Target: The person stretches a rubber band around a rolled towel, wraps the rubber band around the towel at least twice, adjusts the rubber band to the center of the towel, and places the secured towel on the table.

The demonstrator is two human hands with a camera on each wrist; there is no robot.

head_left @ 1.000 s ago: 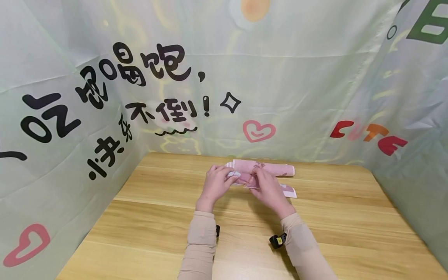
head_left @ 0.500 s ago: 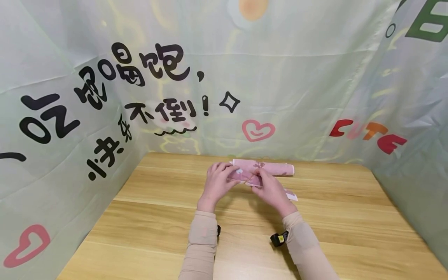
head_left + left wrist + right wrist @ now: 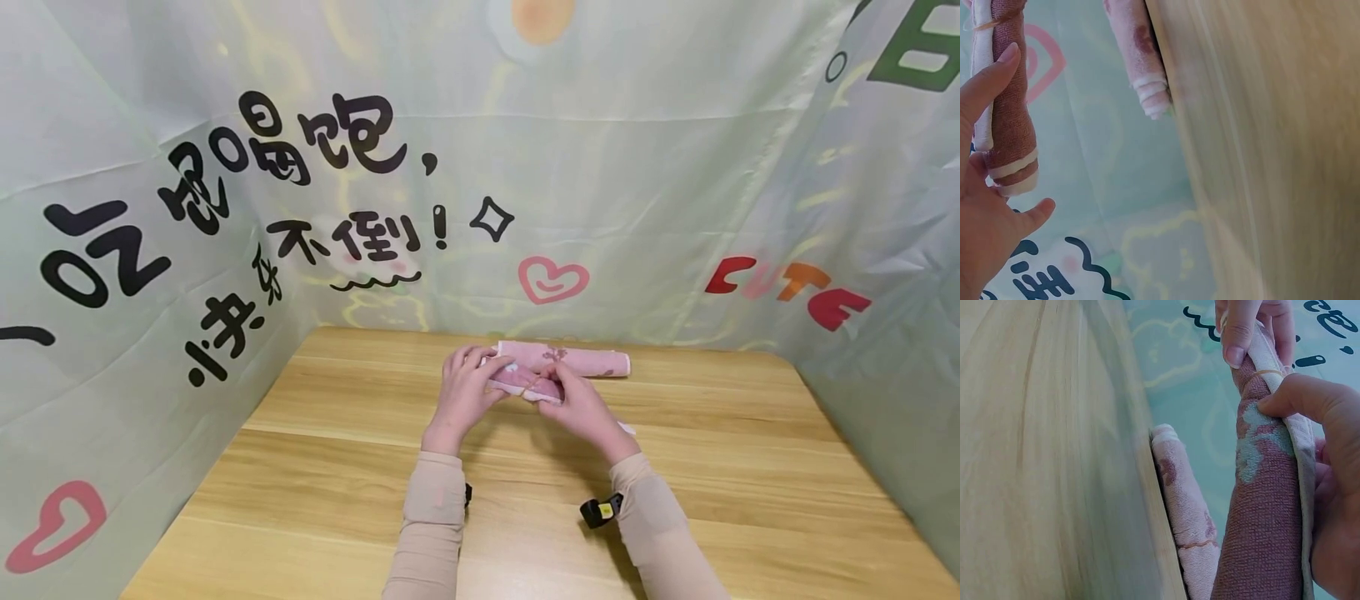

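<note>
Both hands hold a rolled dark pink towel (image 3: 504,379) with a white edge and a pale blue pattern, seen at middle back in the head view. A thin tan rubber band (image 3: 1267,372) circles the roll between the hands. My left hand (image 3: 463,396) grips the left end, its thumb (image 3: 999,70) along the roll in the left wrist view. My right hand (image 3: 587,412) grips the roll right of the band, thumb on the blue pattern; it hides much of the roll's right part in the head view.
A second rolled towel (image 3: 592,362), light pink, lies on the wooden table (image 3: 360,500) just behind the held one; a band (image 3: 1197,544) circles it too. Printed fabric walls (image 3: 645,200) stand behind and at both sides of the table.
The held towel has turned, so more of its white edge faces forward. Its right end has dipped toward the person and is now mostly behind the right hand. Both hands have shifted slightly.
</note>
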